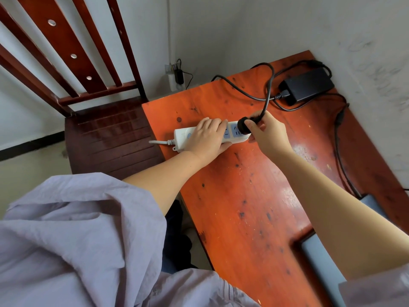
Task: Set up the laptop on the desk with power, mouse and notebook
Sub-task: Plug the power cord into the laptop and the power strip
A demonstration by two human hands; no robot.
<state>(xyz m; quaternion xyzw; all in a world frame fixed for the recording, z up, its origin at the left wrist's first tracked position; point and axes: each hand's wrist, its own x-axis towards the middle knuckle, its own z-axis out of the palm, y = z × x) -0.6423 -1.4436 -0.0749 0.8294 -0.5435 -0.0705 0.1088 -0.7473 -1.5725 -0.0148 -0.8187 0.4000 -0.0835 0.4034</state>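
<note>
A white power strip (pixel 183 136) lies near the left edge of the orange wooden desk (pixel 243 207). My left hand (pixel 207 137) presses down on the strip's middle. My right hand (pixel 269 130) grips a black plug (pixel 243 122) at the strip's right end socket. The plug's black cable (pixel 269 89) loops up to a black power brick (pixel 307 85) at the desk's far corner. A second cable (pixel 338 147) runs from the brick down the right side towards a grey laptop (pixel 323 264), partly hidden under my right arm.
A dark red wooden chair (pixel 110 134) stands against the desk's left edge. A wall socket with a black adapter (pixel 178 77) sits low on the wall behind. Walls close off the far and right sides of the desk.
</note>
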